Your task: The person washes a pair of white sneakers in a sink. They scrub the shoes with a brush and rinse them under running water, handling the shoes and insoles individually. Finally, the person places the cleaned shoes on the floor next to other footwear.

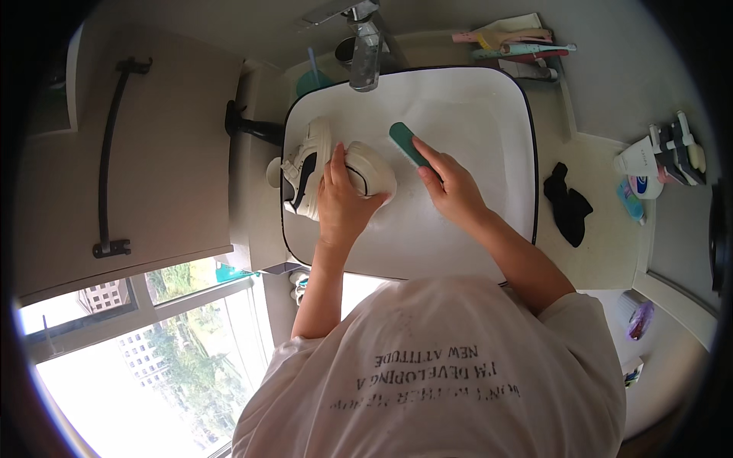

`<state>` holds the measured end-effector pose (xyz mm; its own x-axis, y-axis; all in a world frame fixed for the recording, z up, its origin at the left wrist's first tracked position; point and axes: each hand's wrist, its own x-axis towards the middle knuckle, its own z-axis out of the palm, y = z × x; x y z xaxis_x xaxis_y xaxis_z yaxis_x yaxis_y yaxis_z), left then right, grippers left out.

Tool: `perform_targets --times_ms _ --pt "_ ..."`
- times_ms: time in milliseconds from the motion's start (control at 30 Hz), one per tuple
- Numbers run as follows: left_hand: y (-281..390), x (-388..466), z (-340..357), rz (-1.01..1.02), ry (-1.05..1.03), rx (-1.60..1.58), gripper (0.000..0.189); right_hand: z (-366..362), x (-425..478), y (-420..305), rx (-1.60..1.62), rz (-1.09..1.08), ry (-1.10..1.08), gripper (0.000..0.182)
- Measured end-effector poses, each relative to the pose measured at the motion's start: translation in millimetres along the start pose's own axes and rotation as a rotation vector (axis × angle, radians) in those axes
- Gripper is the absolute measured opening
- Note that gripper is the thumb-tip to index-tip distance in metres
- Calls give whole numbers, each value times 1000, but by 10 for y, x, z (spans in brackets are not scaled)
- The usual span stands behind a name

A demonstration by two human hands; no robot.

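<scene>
My left hand [345,201] grips a white shoe [375,166] over the left part of the white washbasin [458,246]. Its fingers lie across the shoe and its thumb presses the near right side. Left of that hand, a second white shoe [312,172] with dark trim rests against the basin's left wall. My right hand [455,186] holds a green scrubbing brush [404,137], its pale bristles facing down and left toward the held shoe. A gap separates brush and shoe. My palm hides the brush's near end.
A chrome faucet [365,57] overhangs the basin's far rim. Toothbrushes and tubes [524,51] lie at the back right. Black cloth [567,203] is on the right counter, near bottles [633,200]. A black-handled object [257,127] and a green cup [312,83] stand left.
</scene>
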<state>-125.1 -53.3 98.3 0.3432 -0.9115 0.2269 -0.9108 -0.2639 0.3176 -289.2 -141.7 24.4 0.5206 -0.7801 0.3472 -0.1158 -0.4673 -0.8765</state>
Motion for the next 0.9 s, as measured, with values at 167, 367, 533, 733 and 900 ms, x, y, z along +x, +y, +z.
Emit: perform_targets --times_ms 167,367,533,733,900 --pt "74 -216 -33 -112 157 -203 98 46 -158 -375 -56 -152 -57 52" --pt "-56 -413 258 52 412 -67 84 246 102 -848 -349 -281 -106 58" --pt "-12 -475 140 -21 433 -170 85 171 -143 -615 -286 -350 -102 60" --pt "67 -484 154 -17 425 -169 92 -297 -448 -215 -442 -380 -213 63" --pt "16 -581 71 -52 423 -229 94 -426 -404 -248 -442 -365 -237 64"
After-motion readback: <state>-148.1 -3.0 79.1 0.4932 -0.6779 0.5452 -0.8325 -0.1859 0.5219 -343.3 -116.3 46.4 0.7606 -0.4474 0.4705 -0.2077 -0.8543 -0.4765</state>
